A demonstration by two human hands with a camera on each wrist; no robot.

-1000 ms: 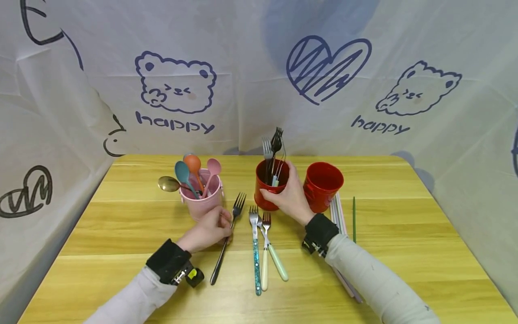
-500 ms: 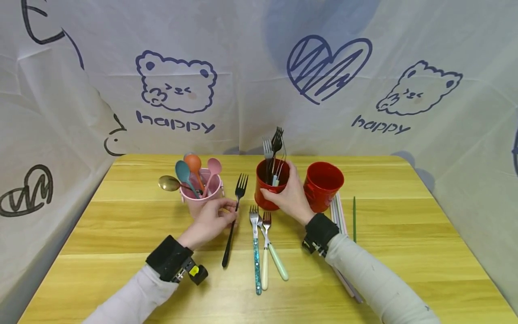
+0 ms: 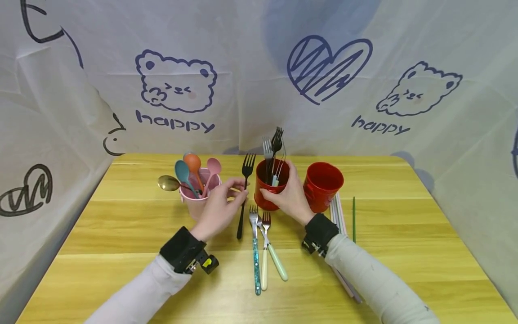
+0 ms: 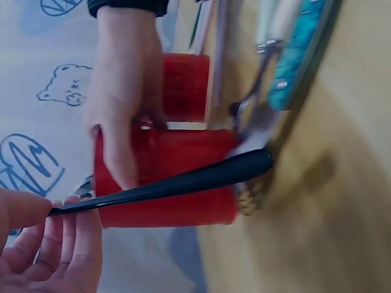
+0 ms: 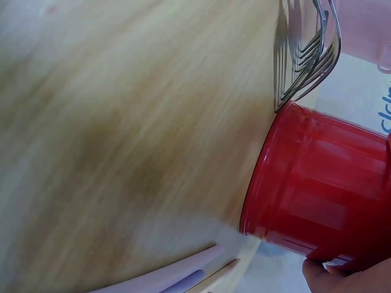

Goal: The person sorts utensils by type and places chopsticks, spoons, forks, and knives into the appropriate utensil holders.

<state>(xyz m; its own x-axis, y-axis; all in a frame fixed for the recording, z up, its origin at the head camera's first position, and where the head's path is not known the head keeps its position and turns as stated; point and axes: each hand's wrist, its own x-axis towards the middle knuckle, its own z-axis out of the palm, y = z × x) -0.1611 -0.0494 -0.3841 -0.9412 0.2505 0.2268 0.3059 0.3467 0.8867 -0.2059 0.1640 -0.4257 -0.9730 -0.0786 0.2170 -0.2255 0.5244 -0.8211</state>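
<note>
My left hand (image 3: 220, 208) pinches a black fork (image 3: 248, 167) between thumb and fingertips, tines up and handle down, just left of the middle red cup. In the left wrist view the fork's handle (image 4: 208, 177) crosses in front of that cup. My right hand (image 3: 289, 198) grips the middle red cup (image 3: 262, 194) from its right side, thumb across the front by the rim. Several upright forks (image 3: 268, 149) stick out of this cup. On the table before it lie a blue-handled fork (image 3: 256, 256) and a couple of pale-handled forks (image 3: 265, 261), partly overlapping.
A pink bucket (image 3: 194, 208) with several spoons (image 3: 192, 164) stands to the left, near my left hand. Right of my right hand is a second red cup (image 3: 323, 182). Pale chopsticks (image 3: 340, 211) and a green stick (image 3: 354, 218) lie farther right, partly under my right forearm.
My left hand has lifted the black fork from the table, turned it more upright and moved it forward and right, close to the middle red cup. My right hand stays on the cup.
</note>
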